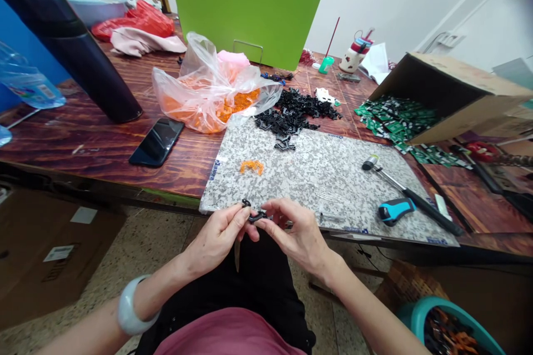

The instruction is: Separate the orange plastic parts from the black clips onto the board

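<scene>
Between my two hands, just off the near edge of the speckled board (300, 177), is a small black plastic part (259, 216). My left hand (220, 236) pinches its left end between thumb and fingers. The other end sits in the closed fingertips of my right hand (297, 233). My fingers cover much of the part, so its full shape is hidden. On the board beyond my hands lies an orange plastic piece (252, 167). A heap of black plastic parts (291, 113) spreads over the board's far edge.
A plastic bag (208, 94) of orange pieces and a phone (157, 142) lie left. Right are a small hammer (410, 194), a blue-black tool handle (396, 211) and a cardboard box (462, 94) spilling green pieces (395, 116). A teal bucket (416, 316) stands below.
</scene>
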### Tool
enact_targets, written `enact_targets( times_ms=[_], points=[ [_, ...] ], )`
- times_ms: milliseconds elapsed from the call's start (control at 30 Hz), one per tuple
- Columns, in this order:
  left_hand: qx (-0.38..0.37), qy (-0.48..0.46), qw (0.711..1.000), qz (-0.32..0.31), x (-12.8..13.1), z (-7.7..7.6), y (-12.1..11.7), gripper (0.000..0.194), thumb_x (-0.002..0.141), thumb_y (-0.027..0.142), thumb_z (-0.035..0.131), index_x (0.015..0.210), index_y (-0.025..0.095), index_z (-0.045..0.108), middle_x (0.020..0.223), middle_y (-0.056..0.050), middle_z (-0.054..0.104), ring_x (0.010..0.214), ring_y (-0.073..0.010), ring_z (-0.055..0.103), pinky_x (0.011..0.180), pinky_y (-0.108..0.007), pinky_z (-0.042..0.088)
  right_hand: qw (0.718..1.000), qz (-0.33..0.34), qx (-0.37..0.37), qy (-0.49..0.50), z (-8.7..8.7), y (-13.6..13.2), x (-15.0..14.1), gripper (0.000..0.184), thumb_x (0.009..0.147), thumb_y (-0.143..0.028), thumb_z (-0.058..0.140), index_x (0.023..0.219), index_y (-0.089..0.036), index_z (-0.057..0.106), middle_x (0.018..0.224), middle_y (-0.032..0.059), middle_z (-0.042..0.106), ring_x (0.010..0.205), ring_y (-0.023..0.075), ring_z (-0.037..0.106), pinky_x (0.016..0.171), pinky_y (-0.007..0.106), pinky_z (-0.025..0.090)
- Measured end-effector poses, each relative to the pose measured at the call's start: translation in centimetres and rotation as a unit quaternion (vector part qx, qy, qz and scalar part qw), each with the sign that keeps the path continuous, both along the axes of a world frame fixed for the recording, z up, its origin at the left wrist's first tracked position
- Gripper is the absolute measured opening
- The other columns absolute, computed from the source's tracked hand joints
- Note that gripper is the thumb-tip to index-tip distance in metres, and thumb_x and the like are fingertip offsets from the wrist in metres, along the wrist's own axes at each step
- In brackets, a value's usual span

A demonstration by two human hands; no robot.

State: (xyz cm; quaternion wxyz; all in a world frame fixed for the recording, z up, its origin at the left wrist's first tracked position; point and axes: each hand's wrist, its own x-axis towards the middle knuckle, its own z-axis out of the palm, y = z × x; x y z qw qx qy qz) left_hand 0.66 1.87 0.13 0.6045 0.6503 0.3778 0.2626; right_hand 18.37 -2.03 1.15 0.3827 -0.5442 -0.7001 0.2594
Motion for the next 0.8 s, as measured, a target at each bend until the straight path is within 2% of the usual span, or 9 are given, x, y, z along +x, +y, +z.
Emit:
enact_targets(
  times_ms=[167,233,333,433,533,633,800],
  points=[
    [0.030,0.021,0.999,0.003,0.1,0.2,-0.3,0.031,0.096,0.033,0.037,0.086,0.016,0.060,0.069,-0.002,0.067,0.062,-0.0148,0.054,0.062,-0.025,0.042,0.998,-0.015,-0.047,0.044,0.1,0.0,-0.5,0.015,0.080,-0.028,0.064,0.089,-0.016,0.063,0.072,0.0007,0.060,0.057,0.0093,0.052,0.053,0.021,0.043],
    [0.057,0.035,0.998,0.004,0.0,0.3,-0.4,0.032,0.096,0.032,0.036,0.081,0.017,0.059,0.069,-0.001,0.066,0.063,-0.0146,0.054,0.063,-0.025,0.042,0.995,-0.023,-0.069,0.066,0.3,0.0,-0.7,0.013,0.080,-0.028,0.065,0.084,-0.016,0.063,0.067,-0.0006,0.058,0.055,0.0088,0.050,0.051,0.021,0.042],
    [0.104,0.061,0.993,-0.017,-0.2,0.3,-0.5,0.038,0.097,0.031,0.033,0.070,0.017,0.057,0.067,-0.001,0.062,0.063,-0.0144,0.054,0.065,-0.025,0.041,0.989,-0.028,-0.105,0.102,0.7,0.0,-1.0,0.014,0.079,-0.029,0.065,0.076,-0.016,0.061,0.062,-0.0020,0.056,0.052,0.0081,0.048,0.048,0.020,0.039],
    [0.122,0.090,0.988,-0.041,-0.6,0.3,-0.6,0.040,0.097,0.032,0.032,0.068,0.018,0.056,0.065,-0.001,0.058,0.062,-0.0144,0.054,0.064,-0.025,0.040,0.979,-0.025,-0.146,0.142,0.7,0.1,-1.1,0.017,0.077,-0.030,0.067,0.072,-0.015,0.060,0.061,-0.0020,0.057,0.052,0.0080,0.048,0.048,0.020,0.037],
    [0.100,0.088,0.990,-0.048,-0.6,0.1,-0.6,0.039,0.097,0.033,0.032,0.068,0.018,0.055,0.065,-0.001,0.059,0.063,-0.0146,0.054,0.065,-0.026,0.040,0.962,-0.026,-0.188,0.195,0.3,0.2,-1.0,0.020,0.073,-0.033,0.070,0.072,-0.015,0.060,0.062,-0.0019,0.058,0.053,0.0085,0.048,0.049,0.020,0.037],
    [0.055,0.055,0.997,-0.028,-0.1,0.1,-0.5,0.042,0.097,0.034,0.031,0.066,0.017,0.054,0.064,-0.001,0.059,0.063,-0.0147,0.053,0.066,-0.026,0.041,0.951,-0.031,-0.200,0.235,-0.2,0.3,-0.7,0.023,0.071,-0.035,0.073,0.074,-0.016,0.061,0.063,-0.0020,0.058,0.054,0.0090,0.050,0.051,0.021,0.039],
    [-0.006,0.000,1.000,0.001,0.7,0.3,-0.4,0.039,0.096,0.035,0.034,0.068,0.017,0.055,0.060,0.000,0.060,0.058,-0.0142,0.049,0.060,-0.025,0.039,0.959,-0.028,-0.167,0.225,-0.2,0.2,-0.4,0.024,0.072,-0.037,0.071,0.081,-0.017,0.064,0.066,-0.0014,0.060,0.056,0.0095,0.052,0.052,0.022,0.041]
  ],
)
